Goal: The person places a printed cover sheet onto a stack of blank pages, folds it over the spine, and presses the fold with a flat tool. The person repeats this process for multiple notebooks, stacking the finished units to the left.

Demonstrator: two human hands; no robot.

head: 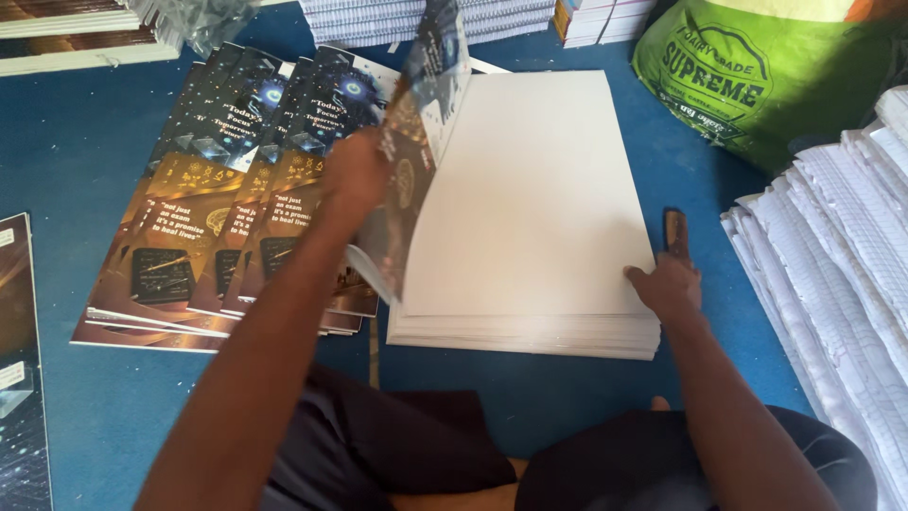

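Note:
My left hand (pixel 355 175) grips a glossy printed cover sheet (pixel 416 142), dark with gold and blue artwork, lifted upright off a thick stack of white sheets (pixel 530 199). To its left, several of the same covers (pixel 227 189) lie fanned out and overlapping on the blue floor. My right hand (pixel 670 282) rests on the stack's right front corner, its thumb on the top sheet. It also holds a small dark brown tool (pixel 674 232) that sticks out beyond the fingers.
A green printed sack (pixel 747 66) sits at the back right. Piles of ruled white paper (pixel 832 237) run along the right edge. More paper stacks (pixel 426 19) line the back. Another dark cover (pixel 19 378) lies at the far left. My knees are at the bottom.

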